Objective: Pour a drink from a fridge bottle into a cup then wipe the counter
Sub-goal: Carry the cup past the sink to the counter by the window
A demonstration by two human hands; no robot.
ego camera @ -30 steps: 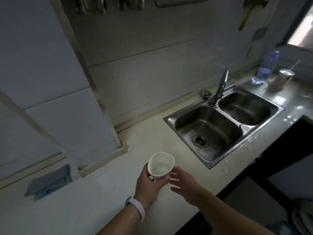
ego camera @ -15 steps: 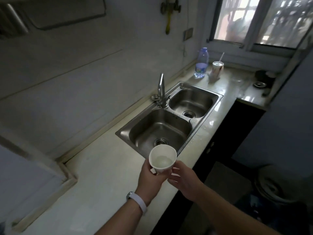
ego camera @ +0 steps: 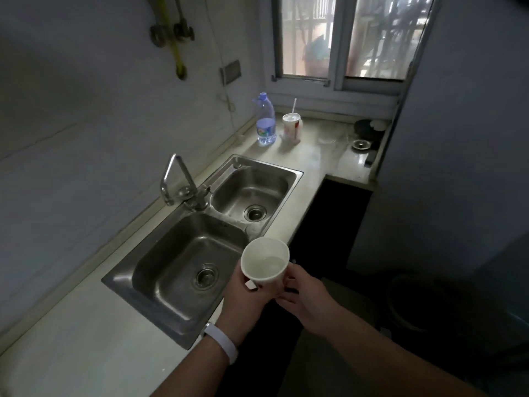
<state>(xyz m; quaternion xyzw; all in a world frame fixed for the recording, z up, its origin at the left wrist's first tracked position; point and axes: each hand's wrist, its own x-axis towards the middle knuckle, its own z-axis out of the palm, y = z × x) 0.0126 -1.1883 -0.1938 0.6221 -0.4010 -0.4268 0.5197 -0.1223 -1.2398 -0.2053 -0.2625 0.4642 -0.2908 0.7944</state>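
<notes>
A pale table [ego camera: 86,333] runs along a grey wall from the near left toward a window [ego camera: 346,38] at the far end. Set into it is a double steel sink [ego camera: 252,227]: the larger bowl lies nearer, the smaller one beyond it, each with a round drain, and a bent metal tap [ego camera: 177,179] rises from the back edge between them, next to the wall. On the wall above hangs a yellow-handled fitting [ego camera: 176,44], too blurred to identify. Past the sink, toward the table's far edge under the window, a clear plastic bottle [ego camera: 265,123] with a blue cap stands upright, and just beside it, to its right, stands a lidded takeaway cup [ego camera: 291,126] with a straw. In the far right corner sit a dark round object [ego camera: 367,130] and a small metal strainer [ego camera: 360,144]. In the foreground, the left hand [ego camera: 246,299], with a white band [ego camera: 220,342] on its wrist, is wrapped around the lower part of a white paper cup [ego camera: 264,260], gripping it firmly. The cup is held in the air over the front edge of the table, at the near right corner of the sink, tilted slightly, with a little clear liquid visible inside. The right hand [ego camera: 303,293] sits just to the right, its fingertips touching the cup's side in a loose, partly curled hold.
</notes>
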